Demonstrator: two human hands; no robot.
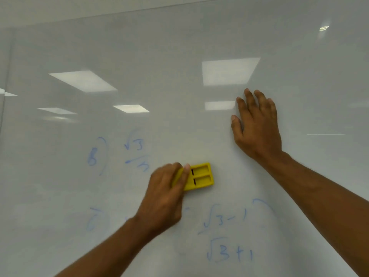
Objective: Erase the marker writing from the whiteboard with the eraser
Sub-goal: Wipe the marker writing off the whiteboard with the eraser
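Note:
A glossy whiteboard fills the view. My left hand grips the left end of a yellow eraser and presses it flat on the board at centre. Blue marker writing lies around it: a "B)" and a square-root fraction to the left, a faint letter at lower left, and a fraction of roots, "√3−1 over √3+1", below right. My right hand rests flat on the board above and to the right of the eraser, fingers spread, holding nothing.
Reflections of ceiling light panels shine on the upper board. The board's top edge runs along the top of the view, and a vertical seam shows at far left.

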